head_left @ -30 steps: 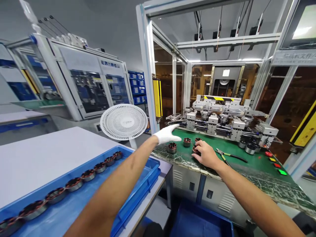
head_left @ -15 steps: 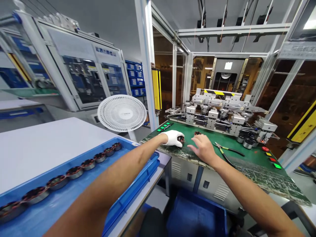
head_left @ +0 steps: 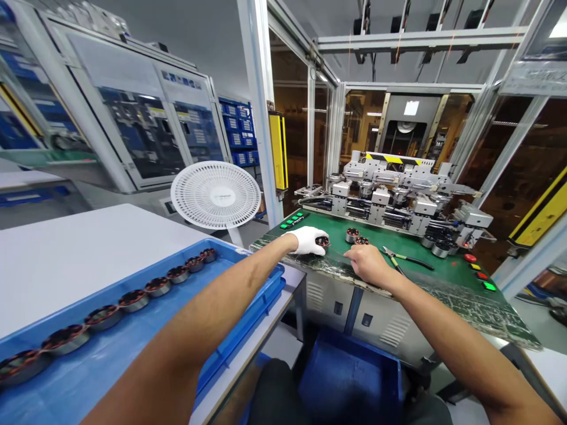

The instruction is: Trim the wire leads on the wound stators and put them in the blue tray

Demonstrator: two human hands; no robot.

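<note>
My left hand (head_left: 306, 241), in a white glove, is closed around a motor stator (head_left: 323, 241) with copper windings, at the front left of the green work mat (head_left: 334, 227). My right hand (head_left: 367, 263) is bare, its fingers curled together in a pinch just right of that stator. Whatever is between those fingertips is too small to make out. Just beyond the right hand are two more wound parts, a stator (head_left: 352, 235) and a second stator (head_left: 362, 241) partly hidden by the hand. Cutting pliers (head_left: 410, 260) with green-and-black handles lie to its right.
A clamping fixture (head_left: 398, 195) spans the back of the mat, with metal rings (head_left: 440, 248) at its right end. Colored buttons (head_left: 481, 275) line the right edge. At left, a blue tray (head_left: 230, 252) holds a row of stators (head_left: 133, 300). A white fan (head_left: 216, 195) stands behind.
My right hand has lowered and its spread fingers have curled into a pinch, uncovering the stators behind it. My left hand keeps its hold on the stator. The view has shifted slightly.
</note>
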